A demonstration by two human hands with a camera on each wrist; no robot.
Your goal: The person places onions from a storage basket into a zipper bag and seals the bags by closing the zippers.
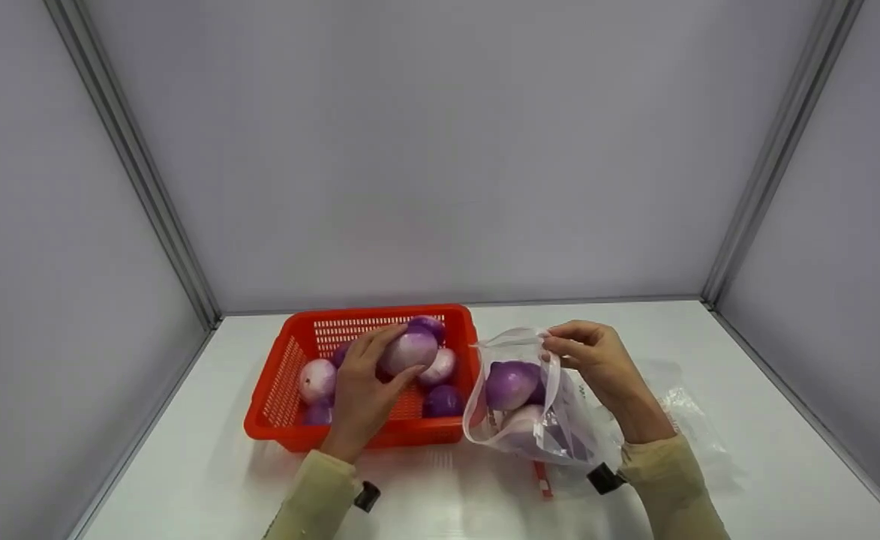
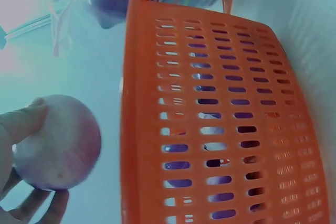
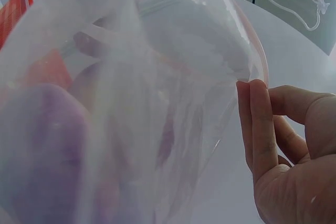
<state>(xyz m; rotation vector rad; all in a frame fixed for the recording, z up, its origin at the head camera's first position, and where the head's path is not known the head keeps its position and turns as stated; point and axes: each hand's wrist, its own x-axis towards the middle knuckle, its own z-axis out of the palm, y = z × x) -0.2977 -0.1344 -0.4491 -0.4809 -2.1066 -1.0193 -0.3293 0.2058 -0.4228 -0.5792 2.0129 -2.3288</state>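
Note:
My left hand (image 1: pixel 362 390) grips a pale purple onion (image 1: pixel 412 350), raised over the red plastic basket (image 1: pixel 267 397). In the left wrist view the same onion (image 2: pixel 63 142) sits between thumb and fingers, beside the basket wall (image 2: pixel 220 77). My right hand (image 1: pixel 602 367) pinches the rim of a clear plastic bag (image 1: pixel 578 420), whose mouth gapes toward the basket. Inside the bag lie several onions (image 1: pixel 511 385). The right wrist view shows thumb and fingers of the right hand (image 3: pixel 294 150) on the bag's edge.
More onions, some white (image 1: pixel 318 380) and some deep purple (image 1: pixel 443 401), lie in the basket. A flattened clear plastic bag (image 1: pixel 698 431) rests on the white table at the right. A red strip (image 1: pixel 542 480) shows below the held bag. Pale walls (image 1: pixel 440 165) enclose the table.

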